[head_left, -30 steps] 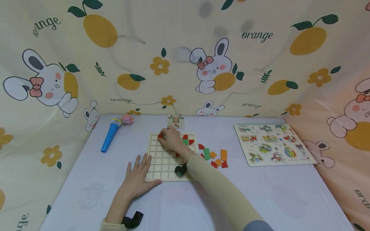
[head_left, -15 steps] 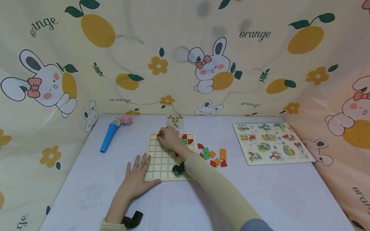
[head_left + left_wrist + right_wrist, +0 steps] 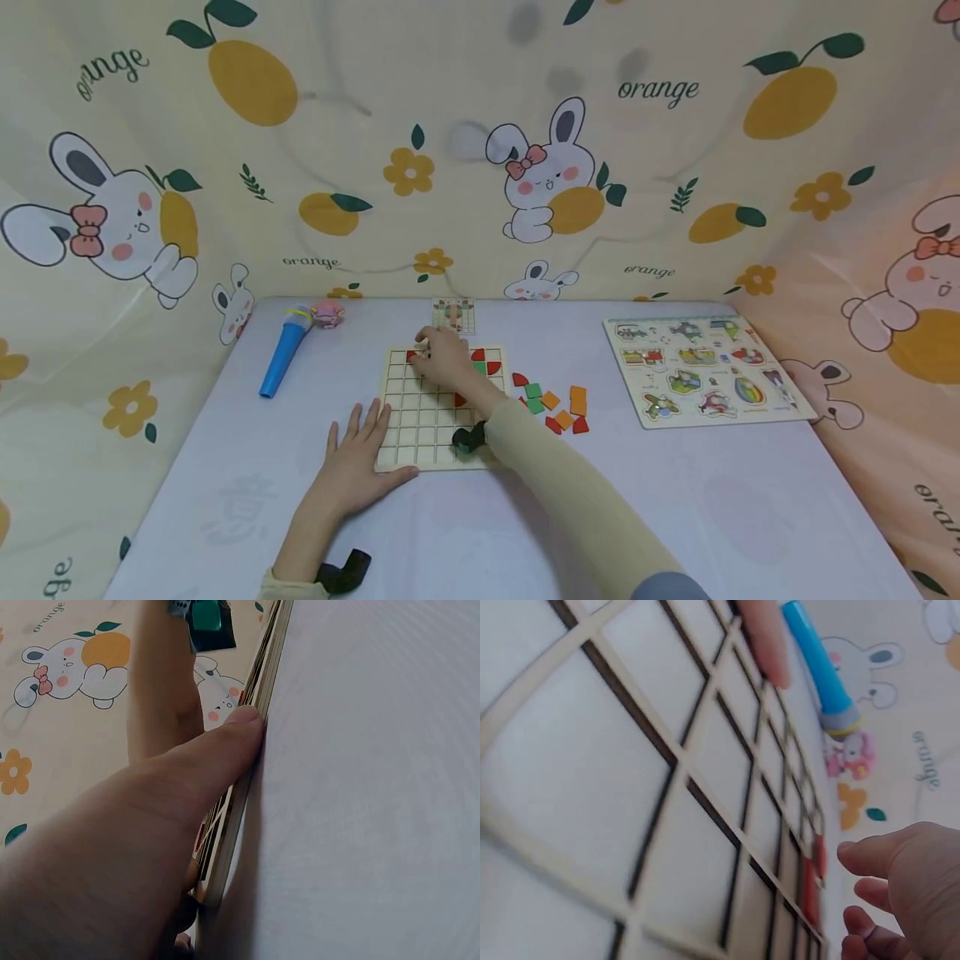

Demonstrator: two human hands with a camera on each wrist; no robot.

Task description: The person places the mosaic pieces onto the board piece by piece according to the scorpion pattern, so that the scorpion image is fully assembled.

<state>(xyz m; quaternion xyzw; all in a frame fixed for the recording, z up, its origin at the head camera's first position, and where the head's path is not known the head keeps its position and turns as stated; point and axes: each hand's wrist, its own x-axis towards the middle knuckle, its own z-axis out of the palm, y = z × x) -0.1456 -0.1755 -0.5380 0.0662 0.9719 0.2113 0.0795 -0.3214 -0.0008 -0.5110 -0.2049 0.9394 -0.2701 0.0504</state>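
A pale wooden grid board (image 3: 417, 433) lies on the table. My left hand (image 3: 356, 462) rests at its left side with fingers spread; in the left wrist view the thumb (image 3: 225, 739) lies along the board's edge. Over the board's far left part is my right hand (image 3: 446, 362), its fingers loosely bent. A red piece (image 3: 412, 356) sits in the far left corner area, just beside those fingers. In the right wrist view, two red pieces (image 3: 811, 892) lie in the grid, apart from the right hand (image 3: 900, 892), and nothing shows between its fingertips. Part of the board is hidden by the right arm.
Right of the board lie loose red, green (image 3: 534, 390) and orange pieces (image 3: 577, 400). A small pattern card (image 3: 453, 317) is behind it. A blue toy microphone (image 3: 282, 358) and pink figure (image 3: 327, 313) stand back left; a picture puzzle board (image 3: 705, 371) lies right.
The right hand's fingers have come off the red piece at the board's far left and shifted slightly right. That piece stays in the grid. The left hand has kept still.
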